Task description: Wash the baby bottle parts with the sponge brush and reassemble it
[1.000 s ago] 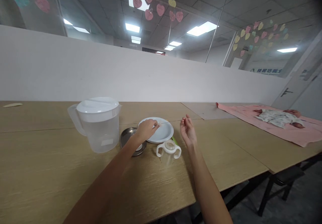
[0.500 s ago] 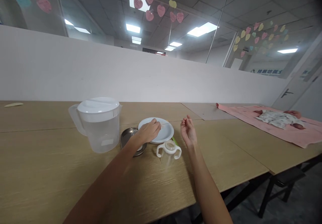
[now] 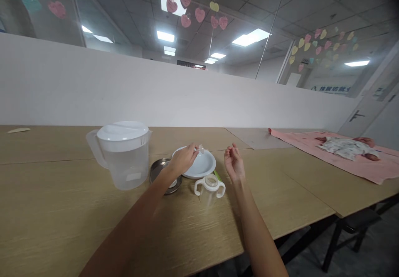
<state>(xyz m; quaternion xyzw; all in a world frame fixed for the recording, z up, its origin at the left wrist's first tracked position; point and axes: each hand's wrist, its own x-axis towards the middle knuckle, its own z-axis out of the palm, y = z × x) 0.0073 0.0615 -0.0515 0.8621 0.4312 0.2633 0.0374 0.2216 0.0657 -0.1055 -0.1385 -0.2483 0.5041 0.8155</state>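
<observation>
My left hand [image 3: 184, 159] is closed in a pinch over a white plate [image 3: 201, 170]. Between its fingertips is a small translucent piece [image 3: 201, 148] with a thin stem, probably a teat with a straw; its exact kind is unclear. To the right of the plate, my right hand [image 3: 234, 163] is raised palm inward, its fingers loosely bent and nothing visible in them. A clear baby bottle [image 3: 208, 196] with a white two-handled collar stands upright and uncapped in front of the plate. Partly behind my left forearm lies a round metal dish [image 3: 156, 170] with something whitish in it.
A lidded, translucent plastic pitcher [image 3: 128, 160] stands at the left. Something green [image 3: 217, 175] pokes out beside the plate. At the right, a baby doll [image 3: 341, 147] in patterned clothes lies on a pink cloth [image 3: 364, 174]. A black stool [image 3: 355, 224] is below the table edge.
My left hand has lifted the small translucent piece slightly up from the plate, so it shows more clearly. My right hand has barely moved.
</observation>
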